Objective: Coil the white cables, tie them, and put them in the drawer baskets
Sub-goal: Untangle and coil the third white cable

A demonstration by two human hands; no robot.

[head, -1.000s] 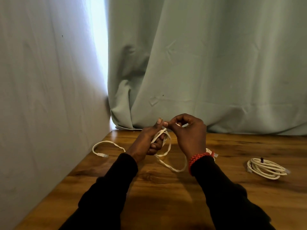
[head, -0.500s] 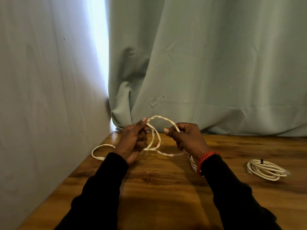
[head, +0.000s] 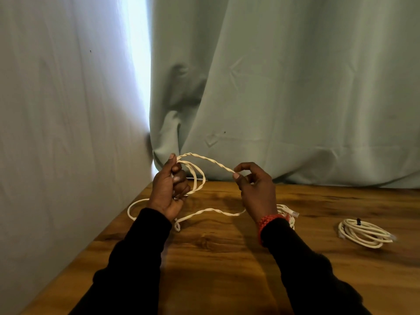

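Now drawn apart from a close huddle a second ago, the left hand grips gathered loops while the right hand pinches the white cable stretched between them above the table, coiling under way, tying ahead.

table is brown wood grain, dark knots, smooth with a low sheen. white cable looks like twisted cord, matt, maybe cloth-braided (too fine to tell); the left hand and right hand hold it. coiled cable near the table's right edge has the same matt off-white finish, with a small dark tie, material unclear. curtain along the far edge is pale green woven cloth, matt, creased. wall on the left is matt, faintly uneven. sleeves are black matt cloth. wristband is red, knotted or beaded, rough.
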